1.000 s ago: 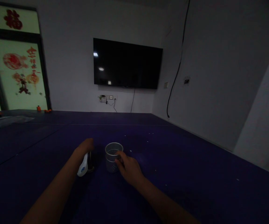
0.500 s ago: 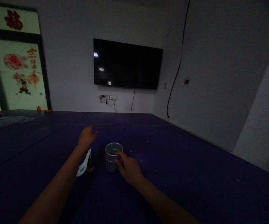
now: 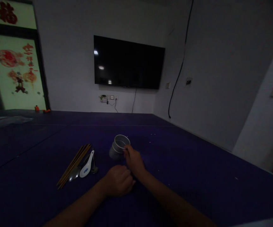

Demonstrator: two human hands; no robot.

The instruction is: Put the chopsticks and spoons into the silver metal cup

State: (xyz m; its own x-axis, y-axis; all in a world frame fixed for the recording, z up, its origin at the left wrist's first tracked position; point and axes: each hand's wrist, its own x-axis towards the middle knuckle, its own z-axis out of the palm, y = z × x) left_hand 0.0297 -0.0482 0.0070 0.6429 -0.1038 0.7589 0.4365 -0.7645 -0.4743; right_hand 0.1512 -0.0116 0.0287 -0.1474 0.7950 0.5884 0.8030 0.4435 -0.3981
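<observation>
A small metal perforated cup point(image 3: 119, 146) is tilted away from me on the dark blue surface point(image 3: 174, 164). My right hand point(image 3: 133, 160) pinches its near rim. My left hand point(image 3: 118, 180) rests curled in a loose fist just in front of the right hand, with nothing visible in it. To the left lie a white ceramic spoon with a blue mark point(image 3: 87, 165), a metal spoon point(image 3: 74, 173), a dark utensil point(image 3: 94, 166) and a bundle of wooden chopsticks point(image 3: 74, 165).
The blue surface stretches to the white walls. A black TV point(image 3: 128, 63) hangs on the far wall above a socket with cables. A glass door with red decorations point(image 3: 15, 72) is at the left. Small white specks dot the surface.
My left hand drew back from above the utensils to a spot beside my right wrist, uncovering the chopsticks and spoons. The cup has tipped from upright to tilted under my right hand.
</observation>
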